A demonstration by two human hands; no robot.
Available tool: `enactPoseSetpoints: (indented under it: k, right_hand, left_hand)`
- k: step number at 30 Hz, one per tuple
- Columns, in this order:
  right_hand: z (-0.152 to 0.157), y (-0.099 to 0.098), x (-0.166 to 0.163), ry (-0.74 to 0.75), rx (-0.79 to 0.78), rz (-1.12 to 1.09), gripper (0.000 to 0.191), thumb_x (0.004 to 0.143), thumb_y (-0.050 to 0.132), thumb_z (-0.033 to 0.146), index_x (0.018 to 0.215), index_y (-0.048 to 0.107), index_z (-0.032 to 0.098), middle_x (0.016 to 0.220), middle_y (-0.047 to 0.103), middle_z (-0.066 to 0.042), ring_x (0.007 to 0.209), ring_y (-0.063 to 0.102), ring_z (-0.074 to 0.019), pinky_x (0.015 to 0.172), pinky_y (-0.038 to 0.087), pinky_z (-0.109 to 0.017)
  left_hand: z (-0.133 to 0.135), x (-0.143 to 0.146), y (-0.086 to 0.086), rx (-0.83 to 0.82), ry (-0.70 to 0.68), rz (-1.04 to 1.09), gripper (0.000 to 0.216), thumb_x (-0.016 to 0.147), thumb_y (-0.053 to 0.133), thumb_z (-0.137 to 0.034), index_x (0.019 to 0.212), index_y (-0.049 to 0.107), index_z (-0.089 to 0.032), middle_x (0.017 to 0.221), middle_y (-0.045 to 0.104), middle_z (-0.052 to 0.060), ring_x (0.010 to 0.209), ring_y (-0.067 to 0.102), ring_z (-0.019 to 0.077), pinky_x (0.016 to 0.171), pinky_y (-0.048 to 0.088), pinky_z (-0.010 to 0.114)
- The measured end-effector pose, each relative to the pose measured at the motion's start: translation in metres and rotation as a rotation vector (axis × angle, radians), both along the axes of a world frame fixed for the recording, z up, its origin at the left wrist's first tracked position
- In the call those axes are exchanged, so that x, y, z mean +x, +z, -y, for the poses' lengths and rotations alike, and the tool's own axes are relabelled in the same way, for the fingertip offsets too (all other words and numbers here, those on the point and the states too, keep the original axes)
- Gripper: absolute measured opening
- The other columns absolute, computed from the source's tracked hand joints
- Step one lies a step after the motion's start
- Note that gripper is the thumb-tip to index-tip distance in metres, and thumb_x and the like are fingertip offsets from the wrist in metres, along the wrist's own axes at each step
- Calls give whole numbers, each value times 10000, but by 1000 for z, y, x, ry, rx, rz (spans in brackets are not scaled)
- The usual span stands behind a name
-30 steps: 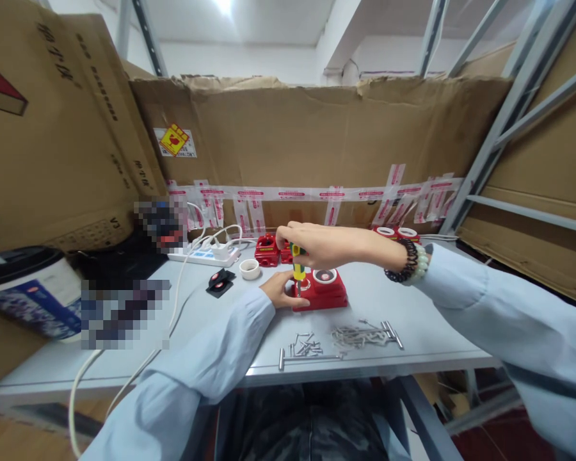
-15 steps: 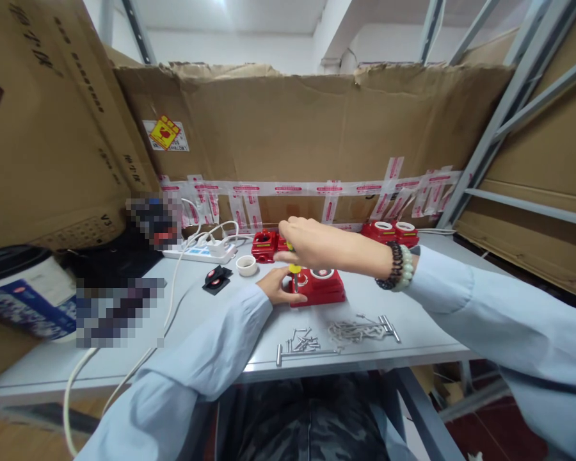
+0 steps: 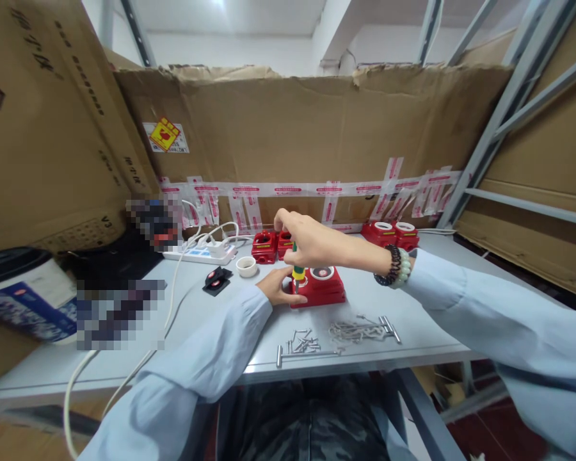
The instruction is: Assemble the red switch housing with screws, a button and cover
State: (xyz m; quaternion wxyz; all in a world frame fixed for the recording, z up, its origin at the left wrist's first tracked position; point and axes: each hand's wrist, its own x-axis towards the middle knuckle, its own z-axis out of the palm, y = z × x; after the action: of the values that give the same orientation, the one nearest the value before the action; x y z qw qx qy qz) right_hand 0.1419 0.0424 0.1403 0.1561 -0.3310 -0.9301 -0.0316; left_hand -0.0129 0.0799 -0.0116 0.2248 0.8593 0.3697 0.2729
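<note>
Screwdriver (image 3: 297, 267): standing nearly upright, long axis vertical, tip pointing down into the left end of the red housing (image 3: 319, 289); yellow-and-green handle showing just below the fingers.
Right hand (image 3: 312, 242): hovering directly above the housing, fingers closing narrowly around the top of the screwdriver handle, wrist reaching in from the right.
Left hand (image 3: 277, 286): pressing against the left side of the housing, fingers curling onto it, bracing it on the table (image 3: 413, 301); gripping nothing else.
Key relation: the housing is lying straight below the right fingers, along the screwdriver's axis; the left hand is sitting nearer to the housing, touching it, while the right is meeting it only through the tool.
Housing position: resting flat, near the front edge of the table, white round insert facing up on its right half.
Loose screws (image 3: 336, 336): lying scattered just in front of the housing.
Further red parts (image 3: 271, 246): sitting behind the housing.
White cup (image 3: 246, 266): standing behind and left of the housing.
</note>
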Motion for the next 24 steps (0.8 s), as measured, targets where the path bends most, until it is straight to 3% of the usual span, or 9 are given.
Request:
enactPoseSetpoints:
  k: [5,8,12,16,18,21,24]
  right_hand:
    - [0,3,1,-253,108,102,381,874,424,419,1037,445,75,837,618,-154,720,576,-251,549,355,-323]
    - [1,10,3,-167,47,138,305,854,462,296,1080,418,95,849,622,-133,702,568,-222,527,340,-300]
    - [3,16,4,10,-82,190,311,727,554,130,1015,439,151,925,599,-97,742,547,-178,557,364,-268]
    - [6,9,2,-76,22,141,252,818,525,270,1009,438,132,944,576,-129,750,542,-198,589,374,-299]
    - [6,5,0,-128,59,110,254,858,457,250,1070,403,122,918,576,-127,710,537,-195,580,367,-310]
    - [4,4,-2,-47,-6,85,318,785,471,112,1084,374,156,951,549,-99,728,527,-176,588,372,-295]
    - [5,7,-4,28,-114,49,424,685,547,89,1057,363,179,992,510,-80,792,518,-177,607,389,-282]
  left_hand:
    - [0,0,-2,30,-1,22,600,634,734,-412,1144,559,-148,1018,684,66,888,639,242,818,489,326]
    - [1,0,0,23,-8,34,602,630,739,-407,1143,557,-149,1020,683,65,888,637,238,818,488,324]
    - [2,0,1,5,-3,44,590,620,744,-403,1120,564,-148,1048,678,67,924,629,249,845,478,336]
    - [2,0,-2,-25,-2,50,602,634,731,-404,1146,542,-150,1033,679,69,909,632,250,839,479,349]
    - [2,0,-3,-36,-12,56,611,652,718,-409,1169,521,-151,1047,671,74,911,629,250,825,483,349]
    - [4,-2,-2,11,-27,59,704,649,719,-428,1237,453,-145,1167,605,115,1024,580,279,865,464,375]
    - [9,-7,4,174,35,94,746,629,727,-445,1242,436,-133,1182,556,135,1071,527,295,913,426,415]
